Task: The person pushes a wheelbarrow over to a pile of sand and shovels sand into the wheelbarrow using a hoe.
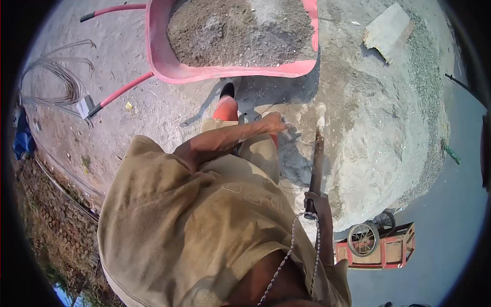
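Observation:
My right hand (318, 203) is wrapped round the near end of a long brown tool handle (317, 158). The handle points away from me and turns pale and dusty at its far end; no tool head can be made out. My left hand (274, 123) is held in front of my thighs, left of the handle and apart from it. Its fingers look loosely curled and dusty, with nothing plain between them. Beyond it stands a pink wheelbarrow (174, 77) loaded with grey-brown sand (230, 36). A heap of pale sand (373, 148) lies to the right.
A broken pale slab (388, 31) lies at the upper right. Wheelbarrow handles (125, 89) stick out to the left, near a coil of wire (61, 79). A red wooden cart (376, 250) with spoked wheels stands on the paved road at lower right. Gravel (427, 102) borders the sand.

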`<state>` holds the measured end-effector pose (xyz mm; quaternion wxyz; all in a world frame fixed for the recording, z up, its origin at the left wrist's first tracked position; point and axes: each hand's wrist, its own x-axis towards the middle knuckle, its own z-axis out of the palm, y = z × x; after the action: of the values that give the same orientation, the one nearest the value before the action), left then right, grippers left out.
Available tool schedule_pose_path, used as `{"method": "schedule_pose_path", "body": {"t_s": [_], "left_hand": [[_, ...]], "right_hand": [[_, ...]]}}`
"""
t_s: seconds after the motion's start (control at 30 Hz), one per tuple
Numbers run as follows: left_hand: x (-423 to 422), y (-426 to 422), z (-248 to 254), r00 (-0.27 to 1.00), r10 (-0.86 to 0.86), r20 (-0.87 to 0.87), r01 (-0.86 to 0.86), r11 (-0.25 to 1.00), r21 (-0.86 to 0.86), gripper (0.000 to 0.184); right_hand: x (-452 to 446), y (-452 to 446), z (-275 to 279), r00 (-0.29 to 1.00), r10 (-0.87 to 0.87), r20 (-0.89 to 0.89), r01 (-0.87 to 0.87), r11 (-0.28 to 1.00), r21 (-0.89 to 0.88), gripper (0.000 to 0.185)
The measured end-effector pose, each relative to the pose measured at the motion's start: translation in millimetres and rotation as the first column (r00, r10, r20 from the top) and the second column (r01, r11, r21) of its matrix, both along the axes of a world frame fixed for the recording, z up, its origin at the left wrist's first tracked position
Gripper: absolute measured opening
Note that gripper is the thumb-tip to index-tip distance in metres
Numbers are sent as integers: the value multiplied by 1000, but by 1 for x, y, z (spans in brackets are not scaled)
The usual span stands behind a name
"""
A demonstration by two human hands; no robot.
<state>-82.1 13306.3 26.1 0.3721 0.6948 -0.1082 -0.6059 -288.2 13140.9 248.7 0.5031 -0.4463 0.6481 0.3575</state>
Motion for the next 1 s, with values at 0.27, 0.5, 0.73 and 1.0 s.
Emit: {"method": "schedule_pose_path", "body": {"t_s": [0.27, 0.5, 0.73, 1.0], "left_hand": [[119, -17, 107, 305, 641, -705, -840, 530, 118, 63], [188, 75, 106, 387, 890, -241, -917, 399, -1, 27], [198, 33, 218, 509, 858, -64, -775, 425, -467, 20], [117, -164, 361, 852, -15, 524, 397, 673, -625, 38]], "right_hand": [[125, 88, 135, 844, 496, 204, -484, 868, -110, 28], [85, 90, -119, 260, 865, 428, -619, 490, -614, 52], [147, 96, -212, 323, 806, 496, -218, 573, -790, 38], [133, -32, -82, 458, 593, 662, 660, 272, -700, 41]]}}
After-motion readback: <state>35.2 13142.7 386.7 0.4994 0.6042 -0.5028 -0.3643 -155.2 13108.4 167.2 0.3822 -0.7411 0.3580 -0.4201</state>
